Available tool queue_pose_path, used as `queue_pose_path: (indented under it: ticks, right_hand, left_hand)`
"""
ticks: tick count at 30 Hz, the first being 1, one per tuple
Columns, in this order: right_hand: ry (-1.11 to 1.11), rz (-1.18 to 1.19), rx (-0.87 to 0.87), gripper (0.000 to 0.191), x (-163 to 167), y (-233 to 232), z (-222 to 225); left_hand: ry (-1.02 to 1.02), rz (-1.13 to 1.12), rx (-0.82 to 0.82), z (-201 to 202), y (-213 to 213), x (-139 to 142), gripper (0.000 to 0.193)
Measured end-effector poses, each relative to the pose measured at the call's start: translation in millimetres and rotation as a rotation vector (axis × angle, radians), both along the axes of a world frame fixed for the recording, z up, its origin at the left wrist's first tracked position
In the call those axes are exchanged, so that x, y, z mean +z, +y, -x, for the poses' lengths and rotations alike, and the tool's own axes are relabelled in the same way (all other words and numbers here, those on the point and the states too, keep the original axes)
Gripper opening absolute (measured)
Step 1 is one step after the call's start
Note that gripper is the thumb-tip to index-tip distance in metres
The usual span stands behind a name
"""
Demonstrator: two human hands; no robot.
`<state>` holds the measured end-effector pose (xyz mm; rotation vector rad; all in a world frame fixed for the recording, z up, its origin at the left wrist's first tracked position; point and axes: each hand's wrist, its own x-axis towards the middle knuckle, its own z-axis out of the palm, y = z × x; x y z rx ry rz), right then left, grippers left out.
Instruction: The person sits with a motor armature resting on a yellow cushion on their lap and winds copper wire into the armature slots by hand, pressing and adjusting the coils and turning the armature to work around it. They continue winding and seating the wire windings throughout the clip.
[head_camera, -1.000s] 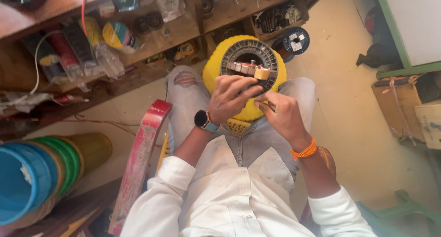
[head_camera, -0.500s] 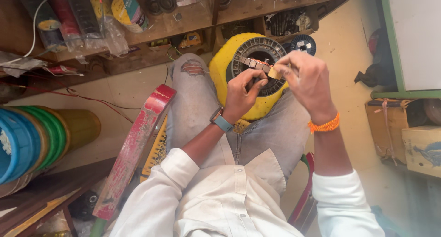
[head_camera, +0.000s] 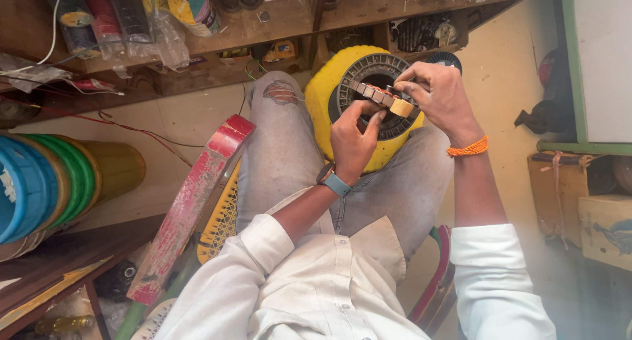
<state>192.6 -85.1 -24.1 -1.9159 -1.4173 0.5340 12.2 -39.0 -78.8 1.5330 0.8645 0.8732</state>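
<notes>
A dark ring-shaped motor stator [head_camera: 364, 69] with copper windings lies on a round yellow drum [head_camera: 322, 106] resting on my knees. My left hand [head_camera: 354, 137], with a watch on the wrist, pinches the ring's near edge by the windings. My right hand [head_camera: 440, 95], with an orange thread band on the wrist, sits on the ring's right side. It holds a small tan roll of tape [head_camera: 401, 107] against the ring. The two hands' fingertips almost meet at the windings.
A worn red plank [head_camera: 197, 202] leans beside my left leg over a yellow woven seat [head_camera: 220, 218]. Stacked blue, green and yellow tubs [head_camera: 59, 175] lie at the left. Cluttered wooden shelves [head_camera: 217, 17] run along the top. Cardboard boxes [head_camera: 592, 208] stand at the right.
My right hand has come up from below the drum to the ring's right side with the tape roll. My left hand has slid down to the ring's near edge. The view has shifted.
</notes>
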Motion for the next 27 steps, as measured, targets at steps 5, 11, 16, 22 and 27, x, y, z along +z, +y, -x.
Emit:
queue_pose_path:
  ticks: [5,11,16,22,27]
  right_hand:
    - [0.005,0.015,-0.125,0.011,-17,-9,-8]
    - [-0.013,0.016,-0.185,0.013,-5,-30,-5]
    - [0.263,0.023,-0.264,0.013,18,-56,17]
    - [0.284,0.105,-0.381,0.009,19,-58,50]
    - [0.167,0.010,-0.404,0.007,6,-57,67]
  left_hand:
    - [-0.073,-0.643,-0.035,9,25,11,0.040]
    - [0.018,-0.738,-0.688,-8,86,20,0.077]
    - [0.049,-0.641,-0.780,-13,93,20,0.088]
    - [-0.019,-0.644,-0.759,-13,94,15,0.069]
    - [0.017,-0.714,-0.854,-20,103,20,0.042]
